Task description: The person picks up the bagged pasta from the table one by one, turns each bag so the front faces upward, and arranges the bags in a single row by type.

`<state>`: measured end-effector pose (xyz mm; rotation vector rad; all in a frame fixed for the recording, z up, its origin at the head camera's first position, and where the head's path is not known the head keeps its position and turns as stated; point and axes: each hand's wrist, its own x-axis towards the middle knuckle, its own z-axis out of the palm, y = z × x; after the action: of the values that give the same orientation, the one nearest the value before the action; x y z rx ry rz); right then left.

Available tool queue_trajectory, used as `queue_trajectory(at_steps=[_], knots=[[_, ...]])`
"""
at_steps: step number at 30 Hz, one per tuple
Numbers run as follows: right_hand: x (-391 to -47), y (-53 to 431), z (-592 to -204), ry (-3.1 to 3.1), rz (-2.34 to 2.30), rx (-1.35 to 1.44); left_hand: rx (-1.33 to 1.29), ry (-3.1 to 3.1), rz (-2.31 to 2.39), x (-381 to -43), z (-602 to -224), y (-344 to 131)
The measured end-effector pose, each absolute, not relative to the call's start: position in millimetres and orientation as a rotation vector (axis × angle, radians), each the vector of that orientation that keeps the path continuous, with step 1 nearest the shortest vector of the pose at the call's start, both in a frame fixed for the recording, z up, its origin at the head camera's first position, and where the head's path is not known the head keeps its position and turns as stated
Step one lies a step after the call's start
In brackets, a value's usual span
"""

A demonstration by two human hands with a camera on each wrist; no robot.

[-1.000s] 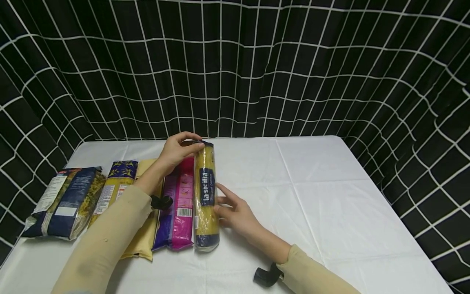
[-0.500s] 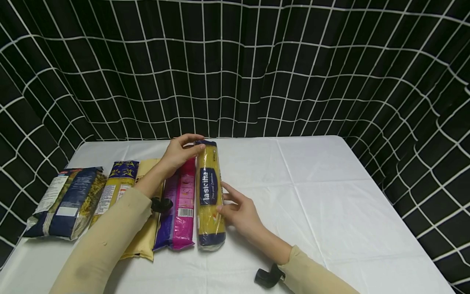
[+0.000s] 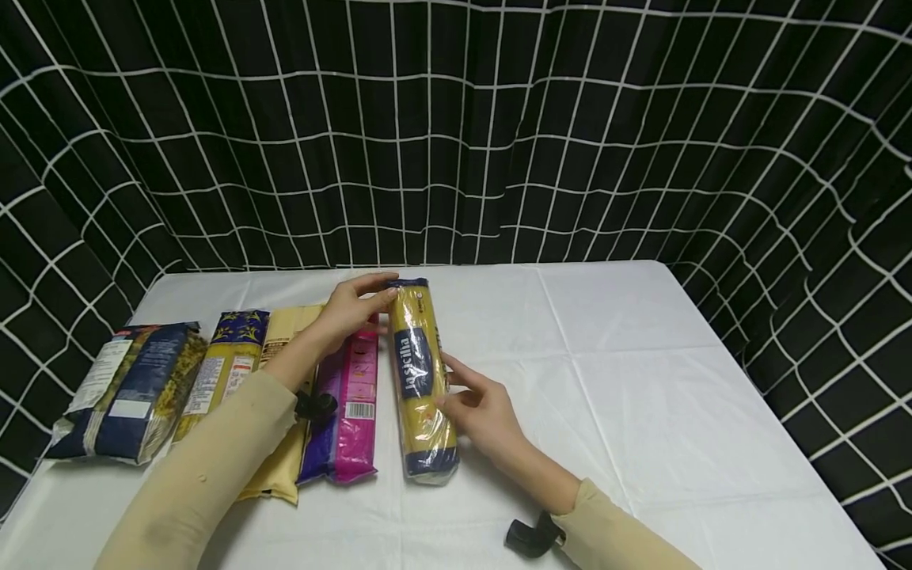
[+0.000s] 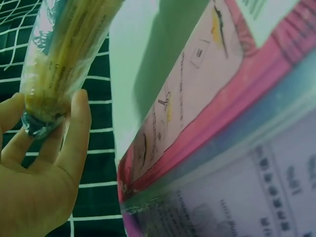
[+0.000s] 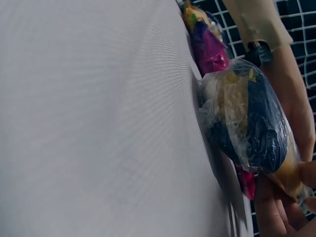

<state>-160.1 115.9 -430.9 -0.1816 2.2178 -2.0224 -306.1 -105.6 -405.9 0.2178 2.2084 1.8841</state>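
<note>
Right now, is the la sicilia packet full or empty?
Full, it appears: the packet looks plump, and yellow strands show through its wrapping.

1. The yellow packet (image 3: 419,376) I hold, mid-frame, has glossy clear plastic, crinkled at its lower end.
2. Left of centre, the pink-and-purple packet (image 3: 349,431) is smooth, shiny plastic.
3. My sleeves (image 3: 188,479), lower frame, are matt cloth.
4. The tablecloth (image 3: 670,427), lower right, is matt, creased fabric.
5. Up top, the curtain (image 3: 445,170) is dull cloth.

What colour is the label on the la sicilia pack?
The label is dark blue with white lettering, seen best in the head view.
</note>
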Motion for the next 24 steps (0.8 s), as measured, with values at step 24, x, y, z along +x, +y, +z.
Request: queue_trajectory(at_steps=[24], knots=[[-175.2, 136.2, -445.9, 2.179, -2.153, -0.054, 0.146, 2.095, 2.008, -279.6, -411.1, -64.4]])
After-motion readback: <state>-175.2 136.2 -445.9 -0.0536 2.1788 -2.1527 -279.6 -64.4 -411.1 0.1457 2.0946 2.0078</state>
